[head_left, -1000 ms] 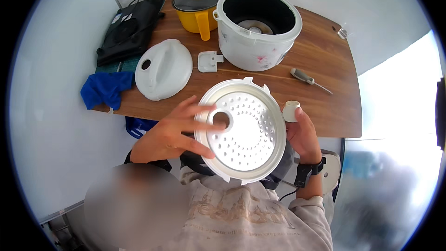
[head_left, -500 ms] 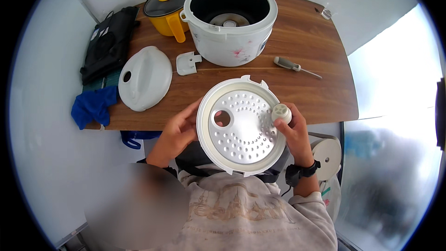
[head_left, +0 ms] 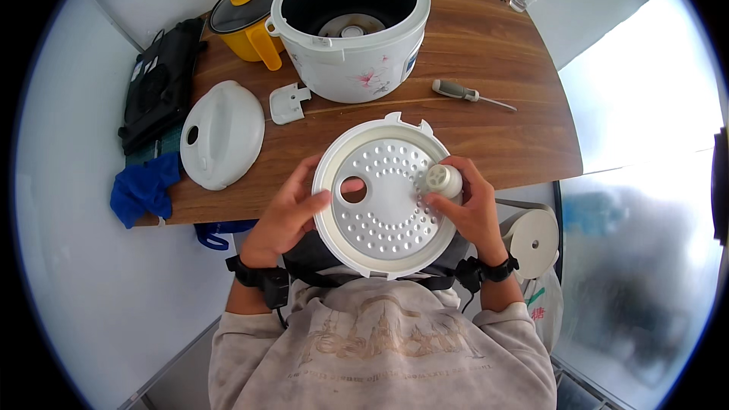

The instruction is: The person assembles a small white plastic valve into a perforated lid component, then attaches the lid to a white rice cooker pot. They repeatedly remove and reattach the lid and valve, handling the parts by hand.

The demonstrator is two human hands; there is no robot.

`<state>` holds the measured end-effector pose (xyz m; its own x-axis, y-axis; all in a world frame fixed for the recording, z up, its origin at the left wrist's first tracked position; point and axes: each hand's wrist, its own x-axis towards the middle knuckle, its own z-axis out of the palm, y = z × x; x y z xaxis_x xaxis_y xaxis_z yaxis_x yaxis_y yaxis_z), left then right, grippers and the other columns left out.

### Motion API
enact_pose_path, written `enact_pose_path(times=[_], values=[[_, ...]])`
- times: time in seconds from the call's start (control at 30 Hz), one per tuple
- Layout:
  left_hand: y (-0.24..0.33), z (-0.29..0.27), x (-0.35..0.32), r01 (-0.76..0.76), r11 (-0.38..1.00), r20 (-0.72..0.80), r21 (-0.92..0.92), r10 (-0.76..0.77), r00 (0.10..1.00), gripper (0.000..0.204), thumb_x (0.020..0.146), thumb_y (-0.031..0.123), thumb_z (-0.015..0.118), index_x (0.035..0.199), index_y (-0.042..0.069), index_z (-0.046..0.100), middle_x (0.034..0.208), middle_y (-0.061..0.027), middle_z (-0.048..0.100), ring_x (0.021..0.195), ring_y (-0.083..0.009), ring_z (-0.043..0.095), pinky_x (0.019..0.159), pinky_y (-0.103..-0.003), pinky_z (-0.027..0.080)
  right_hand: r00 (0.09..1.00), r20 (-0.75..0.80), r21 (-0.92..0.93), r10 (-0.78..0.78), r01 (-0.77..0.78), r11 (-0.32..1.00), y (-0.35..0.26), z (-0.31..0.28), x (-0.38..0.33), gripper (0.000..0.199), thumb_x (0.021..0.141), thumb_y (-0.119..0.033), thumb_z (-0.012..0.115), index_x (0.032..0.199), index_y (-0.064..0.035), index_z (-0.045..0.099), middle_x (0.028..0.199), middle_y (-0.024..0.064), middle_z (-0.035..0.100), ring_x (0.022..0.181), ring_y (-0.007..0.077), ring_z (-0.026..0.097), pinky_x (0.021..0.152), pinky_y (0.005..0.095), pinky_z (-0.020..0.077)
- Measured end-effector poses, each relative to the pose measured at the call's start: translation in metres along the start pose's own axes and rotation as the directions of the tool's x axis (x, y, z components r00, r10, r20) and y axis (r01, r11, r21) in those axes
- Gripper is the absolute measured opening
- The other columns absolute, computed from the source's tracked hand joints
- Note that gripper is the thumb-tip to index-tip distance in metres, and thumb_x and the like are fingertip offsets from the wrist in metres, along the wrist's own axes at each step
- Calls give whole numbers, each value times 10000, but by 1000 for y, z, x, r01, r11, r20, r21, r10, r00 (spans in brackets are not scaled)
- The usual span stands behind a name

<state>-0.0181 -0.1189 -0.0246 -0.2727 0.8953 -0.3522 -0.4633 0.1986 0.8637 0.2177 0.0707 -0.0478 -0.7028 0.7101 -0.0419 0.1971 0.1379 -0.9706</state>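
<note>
In front of my body, a round rice cooker lid (head_left: 395, 220) with a white rim and a dimpled metal plate faces up, tilted. My left hand (head_left: 282, 216) grips its left edge, thumb on the rim and fingers behind; a fingertip shows through the round hole. At the lid's right edge, my right hand (head_left: 472, 209) holds a small cream steam valve (head_left: 445, 180) between thumb and fingers. The valve lies over the plate and rim there; whether that hand also supports the lid is hidden. Beyond stands the white rice cooker body (head_left: 345, 68), open, with a dark inside.
A white outer cover (head_left: 224, 137), a small white plastic piece (head_left: 288, 104) and a grey-handled screwdriver (head_left: 463, 93) lie on the wooden table (head_left: 501, 53). Farther left are a yellow pot (head_left: 243, 42), a black device (head_left: 156, 91) and a blue cloth (head_left: 140, 190). A cream round object (head_left: 528, 243) sits below the table's right side.
The steam valve has tipped and shifted inward from the lid's right edge. My left thumb now rests on the lid's rim. The whole view has shifted a little, and my left forearm shows more fully.
</note>
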Motion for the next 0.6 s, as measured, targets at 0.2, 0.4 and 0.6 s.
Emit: enact_pose_path(times=[0.2, 0.4, 0.6], values=[[-6, 7, 4, -18, 998, -4, 62, 18, 1000, 676, 965, 219, 638, 1525, 96, 279, 1163, -41, 635, 853, -31, 573, 648, -164, 445, 917, -153, -517, -368, 243, 821, -15, -6, 2, 528, 744, -126, 841, 1200, -68, 581, 1120, 139, 678, 977, 263, 679, 842, 342, 546], [-3, 7, 6, -26, 990, 17, 139, 24, 1000, 687, 967, 208, 641, 1534, 75, 276, 1232, -69, 615, 968, -64, 599, 766, -210, 496, 977, -48, -461, -208, 163, 872, -33, -12, -11, 590, 697, -230, 902, 1153, -64, 567, 1027, 124, 679, 821, 239, 663, 729, 336, 540], [3, 14, 5, 16, 993, 68, 120, -24, 997, 661, 934, 250, 691, 1484, 27, 399, 1276, -52, 598, 1063, -89, 603, 844, -222, 515, 996, 63, -428, -64, 85, 900, -46, -2, -11, 649, 691, -295, 908, 1213, -83, 584, 942, 90, 633, 724, 207, 604, 666, 342, 513]])
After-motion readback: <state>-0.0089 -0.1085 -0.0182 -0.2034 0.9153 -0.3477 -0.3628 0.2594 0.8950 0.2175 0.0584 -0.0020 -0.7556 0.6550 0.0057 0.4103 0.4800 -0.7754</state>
